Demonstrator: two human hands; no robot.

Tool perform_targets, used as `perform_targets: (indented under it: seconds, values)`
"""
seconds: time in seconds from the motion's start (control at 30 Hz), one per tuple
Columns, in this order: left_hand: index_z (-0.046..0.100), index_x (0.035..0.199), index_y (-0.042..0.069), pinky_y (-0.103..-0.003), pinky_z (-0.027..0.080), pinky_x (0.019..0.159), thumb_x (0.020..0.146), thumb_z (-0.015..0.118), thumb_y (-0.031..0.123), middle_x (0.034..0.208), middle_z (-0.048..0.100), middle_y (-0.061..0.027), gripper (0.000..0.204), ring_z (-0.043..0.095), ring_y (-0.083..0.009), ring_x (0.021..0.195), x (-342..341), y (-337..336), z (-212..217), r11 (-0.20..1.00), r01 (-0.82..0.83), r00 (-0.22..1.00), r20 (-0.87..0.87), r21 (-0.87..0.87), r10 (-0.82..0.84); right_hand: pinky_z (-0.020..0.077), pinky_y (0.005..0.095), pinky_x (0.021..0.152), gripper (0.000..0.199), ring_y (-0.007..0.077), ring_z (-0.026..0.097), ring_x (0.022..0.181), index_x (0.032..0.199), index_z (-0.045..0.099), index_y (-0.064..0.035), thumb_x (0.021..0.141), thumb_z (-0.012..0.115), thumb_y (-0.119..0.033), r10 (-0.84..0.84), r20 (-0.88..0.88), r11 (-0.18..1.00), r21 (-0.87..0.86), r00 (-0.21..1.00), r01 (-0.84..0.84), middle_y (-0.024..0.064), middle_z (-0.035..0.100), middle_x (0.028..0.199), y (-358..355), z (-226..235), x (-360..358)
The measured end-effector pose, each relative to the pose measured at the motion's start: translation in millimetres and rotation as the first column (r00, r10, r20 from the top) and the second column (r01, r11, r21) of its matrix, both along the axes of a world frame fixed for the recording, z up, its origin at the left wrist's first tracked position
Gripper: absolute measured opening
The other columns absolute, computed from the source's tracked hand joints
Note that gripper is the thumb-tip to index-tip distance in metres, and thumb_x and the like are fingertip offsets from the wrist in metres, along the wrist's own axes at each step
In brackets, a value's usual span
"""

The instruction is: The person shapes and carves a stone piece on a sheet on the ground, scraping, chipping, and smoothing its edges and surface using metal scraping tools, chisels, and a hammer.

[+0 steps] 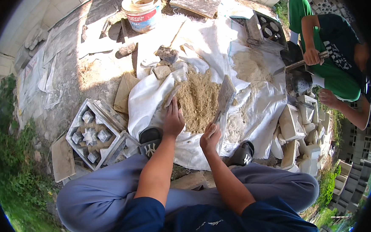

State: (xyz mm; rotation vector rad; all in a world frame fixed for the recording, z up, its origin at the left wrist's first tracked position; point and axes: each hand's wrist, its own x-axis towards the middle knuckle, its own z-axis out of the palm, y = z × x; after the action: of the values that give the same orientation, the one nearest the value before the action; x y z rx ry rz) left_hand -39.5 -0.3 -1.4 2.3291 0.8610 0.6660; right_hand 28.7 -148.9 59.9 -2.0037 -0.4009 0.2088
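- The person's left hand (174, 120) reaches the left edge of the sand with its fingers straight and close together, against a thin grey flat piece (171, 95); whether it grips that piece cannot be told.
- The right hand (210, 138) is closed around the near end of a flat board (226, 97), its thumb laid along it.
- The board is grey, long and narrow, tilted up on edge along the right side of the heap, its face smeared with pale dust.
- Between the two lies the sand (199, 96), yellow-brown and crumbly, its surface uneven with small clumps and darker hollows.
- Beneath it spreads a creased white sheet (144, 103), dusted with more sand toward the right.
- Just beyond the heap are pale stones (162, 72) and a dark-headed hammer (167, 53) with a wooden handle.
- To the left sits a grey diamond-set mould (90, 136) with a star and faceted lumps inside.
- Farther off stands a white bucket (142, 18) with a red and blue band.
- At the right, a co-worker in green trousers (340, 83) holds a long-bladed tool (295, 66) near stacked pale pieces (291, 122).
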Motion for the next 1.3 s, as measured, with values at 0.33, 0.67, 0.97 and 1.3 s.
perform_targets:
  seconds: [0.33, 0.67, 0.97, 1.3]
  values:
    - [0.03, 0.153, -0.003, -0.049, 0.036, 0.112, 0.099, 0.045, 0.013, 0.145, 0.045, -0.0287, 0.058, 0.044, -0.0468, 0.133, 1, -1, 2, 0.998, -0.025, 0.999, 0.019, -0.052, 0.026, 0.035, 0.0452, 0.056, 0.062, 0.0254, 0.042, 0.056, 0.076, 0.052, 0.0048, 0.106, 0.037, -0.048, -0.005, -0.285, 0.955, -0.284, 0.959, -0.079, 0.015, 0.047, 0.06, -8, -19, 7]
    - [0.026, 0.154, -0.002, -0.047, 0.041, 0.109, 0.097, 0.046, 0.013, 0.147, 0.043, -0.0281, 0.062, 0.045, -0.0459, 0.132, 7, -2, 5, 1.0, 0.01, 1.0, -0.028, 0.026, -0.009, 0.0374, 0.0614, 0.068, 0.058, 0.0568, 0.057, 0.079, 0.079, 0.058, 0.007, 0.107, 0.034, -0.038, -0.122, -0.242, 0.891, -0.454, 0.963, -0.001, 0.0349, 0.059, 0.078, -36, -48, -6]
    - [0.029, 0.153, -0.003, -0.049, 0.034, 0.113, 0.099, 0.043, 0.014, 0.146, 0.044, -0.0279, 0.059, 0.043, -0.0449, 0.134, -3, -1, -1, 1.0, -0.016, 1.0, -0.013, 0.004, 0.016, 0.0319, 0.0453, 0.052, 0.048, 0.0333, 0.036, 0.052, 0.082, 0.047, 0.0043, 0.108, 0.037, -0.034, -0.026, -0.044, 0.997, 0.07, 0.999, 0.029, 0.021, 0.042, 0.059, 2, 31, 21]
    - [0.03, 0.152, -0.004, -0.049, 0.033, 0.114, 0.097, 0.045, 0.014, 0.146, 0.045, -0.028, 0.059, 0.044, -0.0448, 0.134, -1, -4, 3, 0.999, -0.029, 0.999, -0.037, 0.016, 0.03, 0.0381, 0.0516, 0.062, 0.067, 0.039, 0.053, 0.062, 0.083, 0.056, 0.0082, 0.106, 0.033, -0.05, -0.041, -0.353, 0.93, -0.356, 0.935, -0.093, 0.0263, 0.057, 0.069, -27, -44, 6]
